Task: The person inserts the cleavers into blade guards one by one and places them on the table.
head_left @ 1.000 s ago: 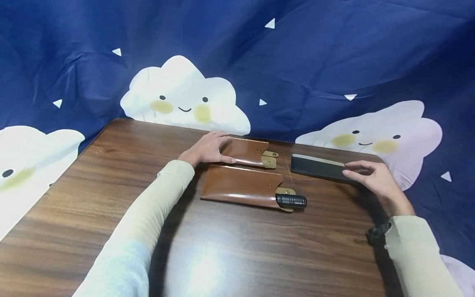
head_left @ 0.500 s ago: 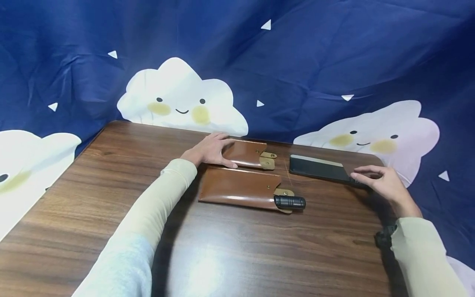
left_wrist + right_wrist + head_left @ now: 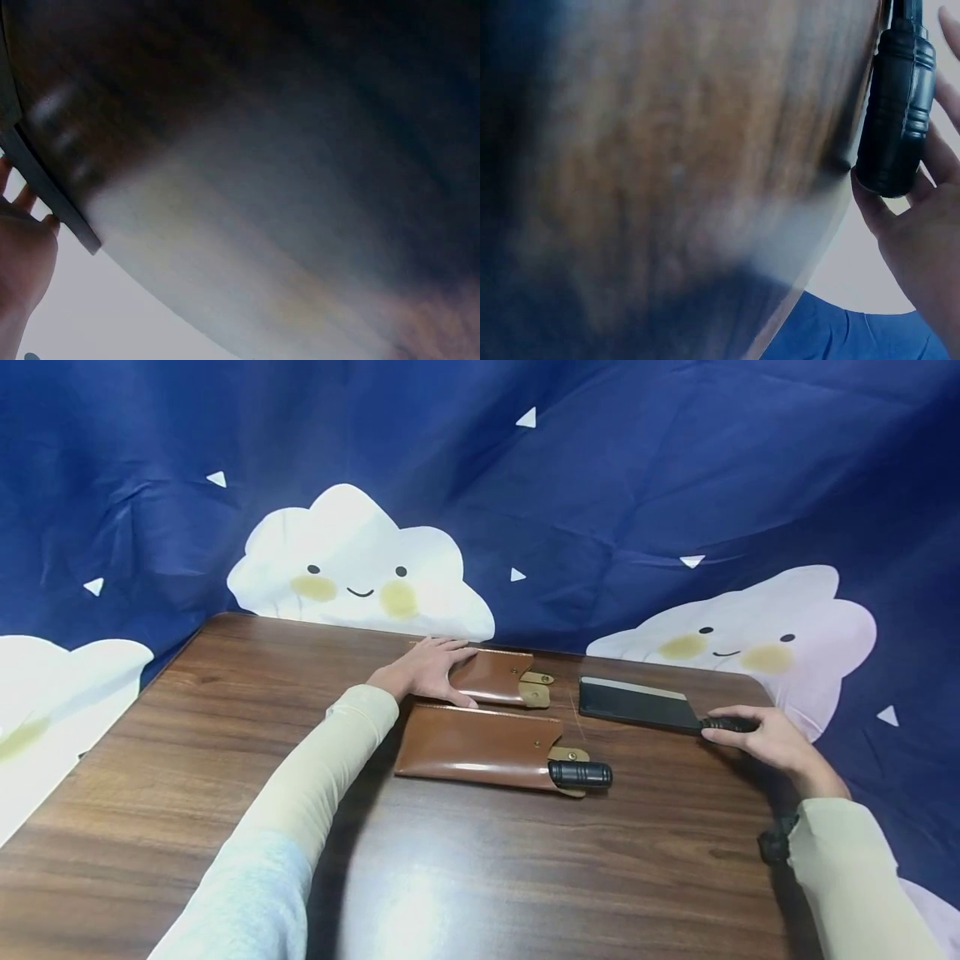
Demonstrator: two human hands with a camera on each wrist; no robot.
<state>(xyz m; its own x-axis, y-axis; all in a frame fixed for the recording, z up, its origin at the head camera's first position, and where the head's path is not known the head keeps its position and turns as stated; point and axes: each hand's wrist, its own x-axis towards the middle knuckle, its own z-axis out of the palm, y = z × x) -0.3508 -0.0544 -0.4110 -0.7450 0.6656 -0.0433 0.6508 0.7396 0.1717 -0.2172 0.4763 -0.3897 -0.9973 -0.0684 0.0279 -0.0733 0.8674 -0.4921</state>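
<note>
Thumb and fingers of my left hand (image 3: 431, 668) hold the far brown leather sheath (image 3: 495, 675) by its two long edges, near its closed end. Its snap flap hangs undone on the right. A black cleaver (image 3: 637, 702) lies flat at the right, its pale cutting edge toward the back. My right hand (image 3: 772, 739) grips its ridged black handle (image 3: 896, 112), thumb on the near side and fingers on the far side. Closer to me lies a second brown sheath (image 3: 476, 743) with a black handle (image 3: 581, 773) sticking out of its mouth. The left wrist view shows only part of the left hand (image 3: 26, 255).
Everything lies on a dark wooden table (image 3: 480, 868) with a bright glare near the front. A blue cloth (image 3: 555, 510) printed with smiling clouds hangs right behind the table's far edge. A dark wrist strap (image 3: 778, 842) sits by the right cuff.
My right hand has slid right and down, off the cleaver's blade and onto its handle, now in plain view. The left hand stays on the far sheath. The head view has shifted slightly.
</note>
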